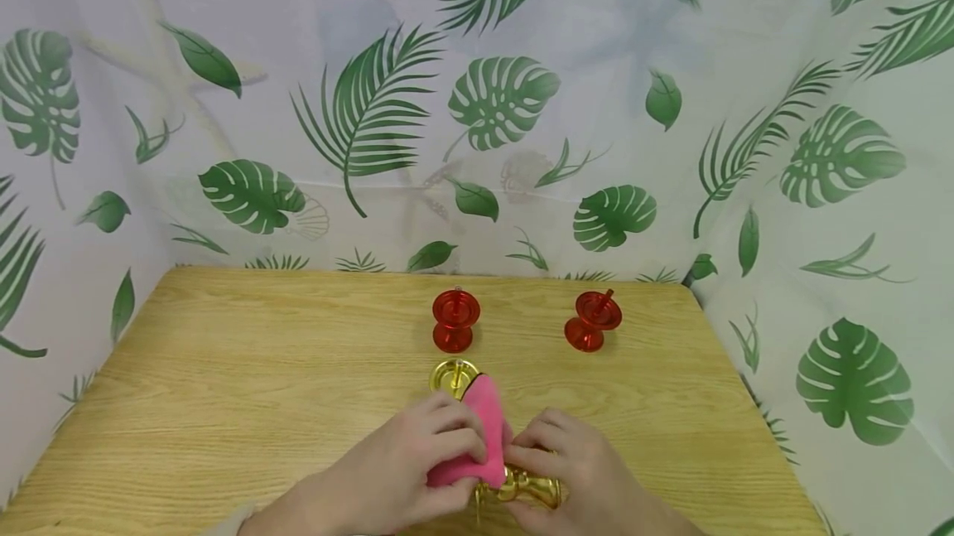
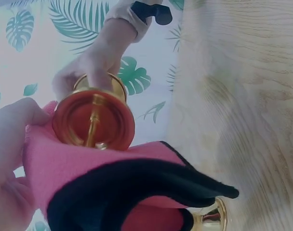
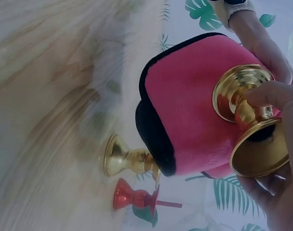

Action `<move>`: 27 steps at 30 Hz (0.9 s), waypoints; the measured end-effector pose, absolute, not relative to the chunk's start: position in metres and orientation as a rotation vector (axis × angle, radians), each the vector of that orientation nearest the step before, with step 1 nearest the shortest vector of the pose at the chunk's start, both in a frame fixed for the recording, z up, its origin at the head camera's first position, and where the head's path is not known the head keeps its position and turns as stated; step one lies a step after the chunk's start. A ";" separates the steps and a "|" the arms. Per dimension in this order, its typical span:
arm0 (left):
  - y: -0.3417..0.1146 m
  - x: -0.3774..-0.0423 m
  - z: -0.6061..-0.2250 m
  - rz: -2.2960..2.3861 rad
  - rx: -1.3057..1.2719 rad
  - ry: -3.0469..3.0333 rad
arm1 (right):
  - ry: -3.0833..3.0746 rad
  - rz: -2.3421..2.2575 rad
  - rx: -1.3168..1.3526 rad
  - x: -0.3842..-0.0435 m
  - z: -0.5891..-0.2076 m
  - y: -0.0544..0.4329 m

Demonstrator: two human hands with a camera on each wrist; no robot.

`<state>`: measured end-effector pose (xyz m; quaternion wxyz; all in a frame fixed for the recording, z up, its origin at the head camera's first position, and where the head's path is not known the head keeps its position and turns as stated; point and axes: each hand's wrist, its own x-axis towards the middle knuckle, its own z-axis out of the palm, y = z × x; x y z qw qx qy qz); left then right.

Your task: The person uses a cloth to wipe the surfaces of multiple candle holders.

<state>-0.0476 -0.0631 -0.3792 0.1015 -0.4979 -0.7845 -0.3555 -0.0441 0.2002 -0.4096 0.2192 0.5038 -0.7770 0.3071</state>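
Note:
My left hand [image 1: 417, 453] grips a pink cloth [image 1: 488, 424] with a black edge and holds it against a gold candlestick [image 1: 538, 488]. The right hand [image 1: 577, 461] holds that candlestick tilted on its side by the stem, its hollow base turned to the right. In the left wrist view, the candlestick's dish [image 2: 69, 118] and central spike show beside the cloth. From the right wrist, the thumb [image 3: 269, 94] lies across the stem and the cloth hangs behind the dish. A second gold candlestick [image 1: 445, 372] stands just beyond the cloth, partly hidden by it.
Two red candlesticks stand toward the back of the wooden table [image 1: 261, 370]: one red candlestick [image 1: 455, 312] in the middle, another red candlestick [image 1: 599, 312] to the right. Leaf-printed sheeting [image 1: 537, 188] rises behind and on both sides.

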 end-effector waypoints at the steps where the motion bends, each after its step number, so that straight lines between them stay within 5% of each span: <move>1: -0.063 -0.047 -0.379 -1.012 -1.495 -2.290 | -2.219 0.913 1.364 -0.042 -0.409 0.201; 12: -0.058 -0.042 -0.381 -0.778 -1.595 -2.080 | -2.762 1.575 0.837 -0.036 -0.399 0.203; 27: -0.065 -0.052 -0.376 -1.454 -1.362 -2.168 | -2.481 1.193 1.139 -0.024 -0.398 0.206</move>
